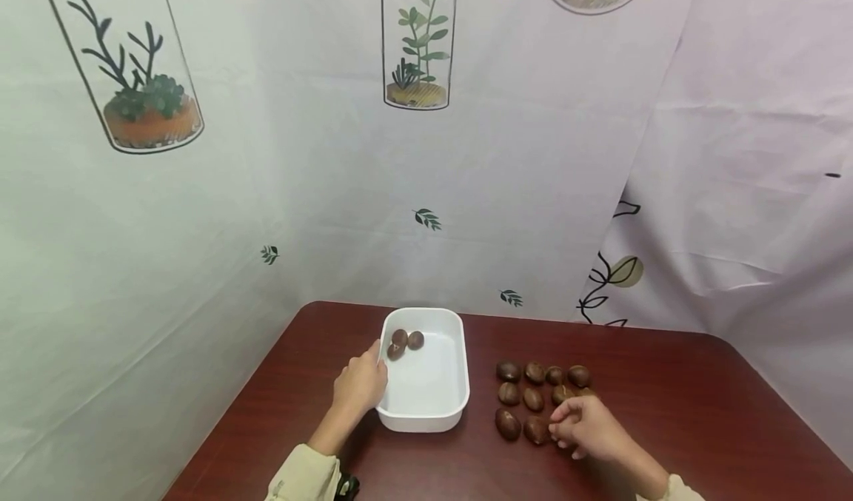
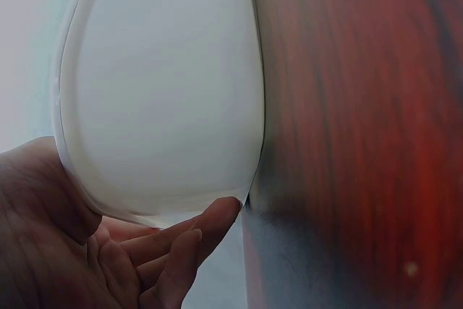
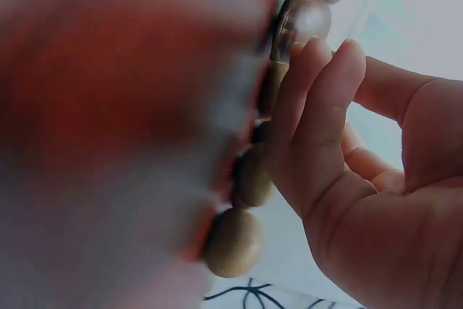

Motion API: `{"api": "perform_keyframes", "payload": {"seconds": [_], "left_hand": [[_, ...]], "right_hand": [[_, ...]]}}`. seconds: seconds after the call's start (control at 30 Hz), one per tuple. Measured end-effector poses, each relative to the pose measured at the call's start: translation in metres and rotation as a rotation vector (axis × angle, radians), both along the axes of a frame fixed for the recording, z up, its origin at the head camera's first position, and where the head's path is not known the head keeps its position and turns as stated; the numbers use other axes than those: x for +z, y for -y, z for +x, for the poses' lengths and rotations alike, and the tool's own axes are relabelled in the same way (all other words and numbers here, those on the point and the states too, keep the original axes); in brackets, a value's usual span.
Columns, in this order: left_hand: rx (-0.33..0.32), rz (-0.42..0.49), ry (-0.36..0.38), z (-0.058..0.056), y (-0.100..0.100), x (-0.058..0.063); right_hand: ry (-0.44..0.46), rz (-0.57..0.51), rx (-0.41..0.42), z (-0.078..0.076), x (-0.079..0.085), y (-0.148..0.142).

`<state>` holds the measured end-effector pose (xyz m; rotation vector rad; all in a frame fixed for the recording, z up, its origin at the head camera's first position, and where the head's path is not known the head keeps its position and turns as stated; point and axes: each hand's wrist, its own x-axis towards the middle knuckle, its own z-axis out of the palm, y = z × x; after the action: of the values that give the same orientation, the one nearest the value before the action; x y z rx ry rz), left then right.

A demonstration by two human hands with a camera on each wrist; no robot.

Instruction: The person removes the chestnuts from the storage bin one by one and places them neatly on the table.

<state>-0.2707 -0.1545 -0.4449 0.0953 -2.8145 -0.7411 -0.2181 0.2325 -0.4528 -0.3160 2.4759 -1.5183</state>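
My left hand [image 1: 362, 382] grips the left side of a white rectangular tray [image 1: 426, 421]. In the left wrist view its fingers [image 2: 210, 233] curl against the lower edge of the tray's wall [image 2: 166, 92]. A small cluster of brown chestnuts [image 1: 416, 340] lies inside, towards the far left corner. My right hand [image 1: 589, 428] is over the near right part of a group of chestnuts [image 1: 509, 394], fingers bent. Its fingertips come right beside a large chestnut [image 1: 536, 430] in the nearest row. In the right wrist view they overlap a shiny chestnut [image 3: 307, 16]; I cannot tell whether they pinch one.
The chestnuts on the right are laid out in rough rows on the dark red-brown table [image 1: 666, 382]. Behind the table hangs a pale cloth [image 1: 333, 153] printed with plants and jars. A dark wristband [image 1: 347, 486] shows by the left sleeve.
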Motion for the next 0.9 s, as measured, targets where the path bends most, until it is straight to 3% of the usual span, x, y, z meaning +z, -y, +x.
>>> {"api": "perform_keyframes", "payload": {"seconds": [0.23, 0.63, 0.9], "left_hand": [[0.006, -0.008, -0.011, 0.0, 0.002, 0.001], [0.007, 0.006, -0.002, 0.001, 0.002, -0.002], [0.007, 0.007, 0.003, -0.001, 0.0, -0.001]], "right_hand": [[-0.012, -0.032, 0.014, -0.008, 0.023, 0.024], [-0.154, -0.143, 0.059, -0.034, 0.054, 0.12], [-0.043, -0.229, 0.033, -0.057, 0.05, 0.187]]}}
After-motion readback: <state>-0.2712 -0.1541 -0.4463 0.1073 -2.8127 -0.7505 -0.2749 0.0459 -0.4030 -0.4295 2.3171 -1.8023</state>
